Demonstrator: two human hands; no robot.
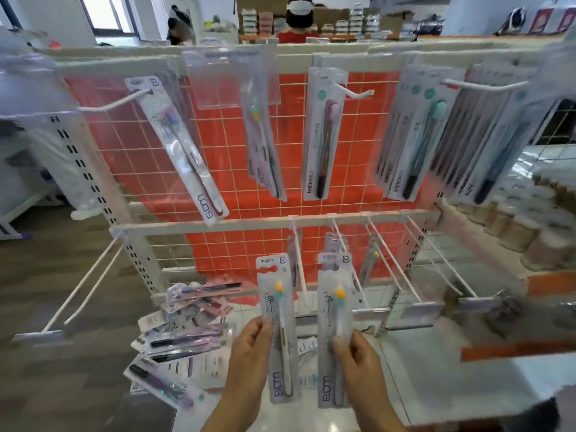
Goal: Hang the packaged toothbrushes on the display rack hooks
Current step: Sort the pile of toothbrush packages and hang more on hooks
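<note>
My left hand (pixel 249 347) grips a packaged toothbrush (pixel 279 325) with a yellow and green head, held upright. My right hand (pixel 355 353) grips a second, matching pack (pixel 335 322) beside it. Both packs stand in front of the lower row of white hooks (pixel 300 269) of the display rack (pixel 280 222). On the upper row, packs hang from hooks: one at the left (pixel 184 151), one in the middle (pixel 265 145), a pink-headed one (pixel 324 135) and several teal ones at the right (pixel 414 138). A pile of loose packs (pixel 184 335) lies on the low shelf at the left.
An empty double hook (pixel 87 288) juts out at the lower left. Long white hooks (pixel 436 260) project at the lower right with price tags (pixel 420 310) on their tips. Stacked jars (pixel 536 219) fill a shelf at the right. A person (pixel 299 20) stands behind the rack.
</note>
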